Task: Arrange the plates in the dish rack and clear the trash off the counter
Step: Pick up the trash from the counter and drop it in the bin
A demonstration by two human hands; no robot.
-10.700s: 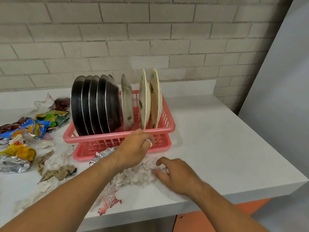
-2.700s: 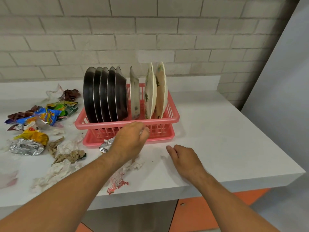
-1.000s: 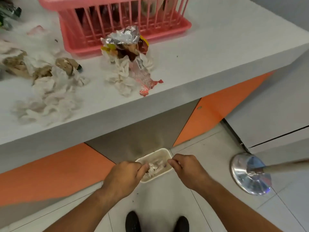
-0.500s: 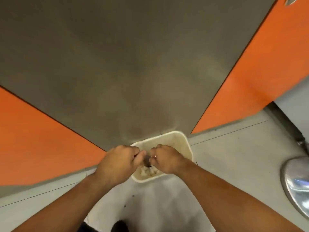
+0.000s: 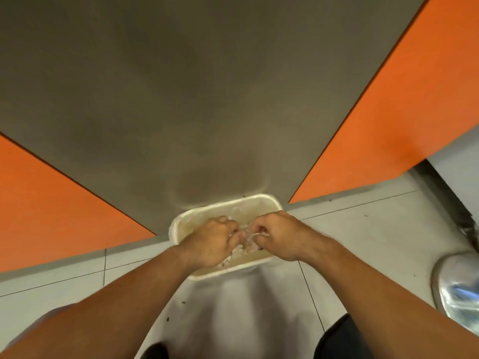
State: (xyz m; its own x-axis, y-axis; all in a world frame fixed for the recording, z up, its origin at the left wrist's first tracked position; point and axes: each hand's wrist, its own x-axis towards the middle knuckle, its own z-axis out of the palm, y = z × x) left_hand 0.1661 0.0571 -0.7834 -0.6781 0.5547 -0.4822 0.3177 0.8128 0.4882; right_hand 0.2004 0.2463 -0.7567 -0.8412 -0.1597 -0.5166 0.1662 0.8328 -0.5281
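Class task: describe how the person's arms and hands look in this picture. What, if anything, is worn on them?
Both arms are bare to the frame's edge: no sleeve shows on the left forearm or the right forearm. Neither wrist carries a watch, band or bracelet. The left hand and right hand wear no gloves. Whether a ring is worn cannot be told.

pale crumpled trash (image 5: 242, 251), heaped low inside cream rectangular bin (image 5: 248, 199), bin upright
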